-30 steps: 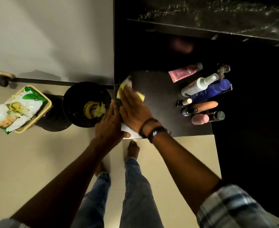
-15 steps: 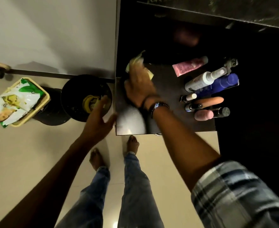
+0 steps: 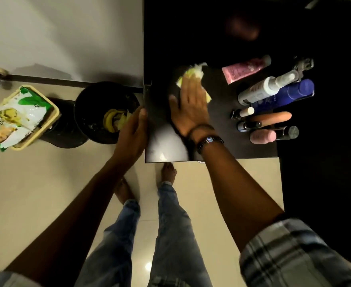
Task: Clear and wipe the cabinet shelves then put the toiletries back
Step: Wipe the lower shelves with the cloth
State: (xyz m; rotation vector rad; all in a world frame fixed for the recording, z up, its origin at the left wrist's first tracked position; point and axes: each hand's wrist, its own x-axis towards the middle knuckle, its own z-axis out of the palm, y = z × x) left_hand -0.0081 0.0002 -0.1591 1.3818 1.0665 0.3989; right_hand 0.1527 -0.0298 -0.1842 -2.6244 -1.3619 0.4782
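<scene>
A yellow-and-white cloth point(image 3: 193, 78) is pressed flat against the dark shelf surface point(image 3: 222, 104) by the right hand point(image 3: 191, 106), whose fingers are laid out straight and close together over it, the thumb spread to the side; only the cloth's far end and one edge are seen beyond the fingers. A beaded bracelet point(image 3: 210, 141) is worn at that wrist. The left hand point(image 3: 132, 133) is held with straight fingers against the shelf's left edge, nothing being gripped. A pale sheen is seen on the near left part of the shelf. Toiletries are laid on their sides along the shelf's right part, well apart from the cloth: a pink tube point(image 3: 243, 70), a white spray bottle point(image 3: 263, 90), a blue bottle point(image 3: 286, 95), an orange tube point(image 3: 272, 119) and a pink-capped bottle point(image 3: 274, 134). Beyond the shelf, a pale wall point(image 3: 66, 38) and a beige tiled floor point(image 3: 35, 183) are seen, with bare feet and jeans below. A black bin point(image 3: 81, 100) is set just beside the shelf, with banana peel point(image 3: 110, 121) inside it. Further left, a white-and-green packet point(image 3: 11, 119) is held in a yellow basket point(image 3: 56, 112).
</scene>
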